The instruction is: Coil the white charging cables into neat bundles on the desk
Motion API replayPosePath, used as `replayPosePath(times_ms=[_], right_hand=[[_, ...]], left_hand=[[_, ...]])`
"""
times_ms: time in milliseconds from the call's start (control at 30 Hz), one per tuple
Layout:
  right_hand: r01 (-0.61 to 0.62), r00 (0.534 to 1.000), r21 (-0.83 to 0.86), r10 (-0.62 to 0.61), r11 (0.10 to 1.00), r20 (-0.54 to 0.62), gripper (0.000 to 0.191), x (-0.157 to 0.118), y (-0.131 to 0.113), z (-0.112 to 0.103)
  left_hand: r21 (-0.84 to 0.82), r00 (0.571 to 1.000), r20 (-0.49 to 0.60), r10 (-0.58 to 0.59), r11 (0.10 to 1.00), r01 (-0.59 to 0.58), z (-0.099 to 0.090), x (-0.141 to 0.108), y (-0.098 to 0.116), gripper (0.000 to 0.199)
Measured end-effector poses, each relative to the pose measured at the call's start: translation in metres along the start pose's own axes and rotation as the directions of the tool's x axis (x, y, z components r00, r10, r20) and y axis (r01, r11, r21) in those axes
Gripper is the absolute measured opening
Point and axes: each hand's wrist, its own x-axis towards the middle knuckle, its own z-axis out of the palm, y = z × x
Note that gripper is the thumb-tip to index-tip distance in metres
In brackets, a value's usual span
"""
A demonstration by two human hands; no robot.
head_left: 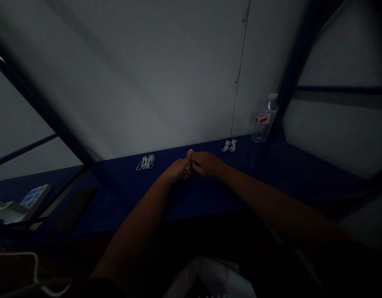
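Both hands meet over the middle of the blue shelf (184,203). My left hand (179,167) is closed around a small white cable (187,167), part of which shows between its fingers. Touching it from the right, my right hand (207,164) has its fingers bent and pressed together at the cable's upper end. To the left on the shelf lie coiled white cables (146,162) side by side. Two more white cable bundles (229,145) rest near the back edge, right of my hands.
A clear plastic bottle (263,124) stands at the back right against the wall. A dark flat object (74,209) lies on the left. Farther left are a white and blue box (35,196) and, lower down, a loose white cable (36,265). Blue posts frame both sides.
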Motion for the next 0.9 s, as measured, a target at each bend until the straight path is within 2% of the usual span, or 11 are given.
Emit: replayPosePath(times_ms=[167,267,333,400,500,567,600,667,733,800,900], right_hand=[[-0.140,0.987,0.197,0.152,0.970,-0.047,0.016,0.001,-0.004,0.005],[-0.277,0.947,0.329,0.315,0.903,-0.068,0.021,0.004,-0.007,0.011],[-0.360,0.899,0.431,0.431,0.827,-0.077,0.024,0.007,-0.009,0.017],[-0.447,0.830,0.571,0.557,0.689,-0.022,0.026,0.010,-0.012,0.024],[-0.486,0.724,0.806,0.673,0.338,0.154,0.025,0.013,-0.015,0.031],[-0.435,0.710,0.885,0.668,0.167,0.223,0.025,0.014,-0.016,0.031],[-0.412,0.716,0.901,0.661,0.138,0.227,0.026,0.014,-0.016,0.030],[-0.405,0.741,0.889,0.646,0.215,0.182,0.027,0.014,-0.012,0.025],[-0.438,0.780,0.784,0.619,0.439,0.090,0.025,0.014,-0.003,0.017],[-0.486,0.814,0.567,0.580,0.665,0.018,0.023,0.016,0.015,0.008],[-0.576,0.814,0.222,0.578,0.787,0.065,0.023,0.019,0.052,-0.005]], left_hand=[[0.315,0.947,-0.037,0.319,0.903,-0.292,-0.002,0.003,-0.006,0.058],[0.516,0.899,-0.084,0.431,0.790,-0.331,-0.002,0.005,-0.006,0.055],[0.636,0.855,-0.156,0.494,0.713,-0.296,-0.001,0.007,-0.005,0.051],[0.710,0.817,-0.233,0.527,0.667,-0.227,0.003,0.007,-0.004,0.049],[0.738,0.797,-0.280,0.536,0.651,-0.179,0.009,0.004,0.000,0.048],[0.735,0.792,-0.269,0.549,0.648,-0.199,0.013,0.001,0.003,0.047],[0.729,0.787,-0.264,0.557,0.649,-0.215,0.014,0.000,0.004,0.047],[0.700,0.781,-0.255,0.571,0.666,-0.258,0.015,0.001,0.003,0.048],[0.631,0.793,-0.228,0.565,0.706,-0.321,0.014,0.005,-0.001,0.048],[0.534,0.826,-0.205,0.525,0.767,-0.355,0.010,0.012,-0.008,0.049],[0.423,0.884,-0.256,0.392,0.867,-0.262,-0.002,0.022,-0.017,0.054]])
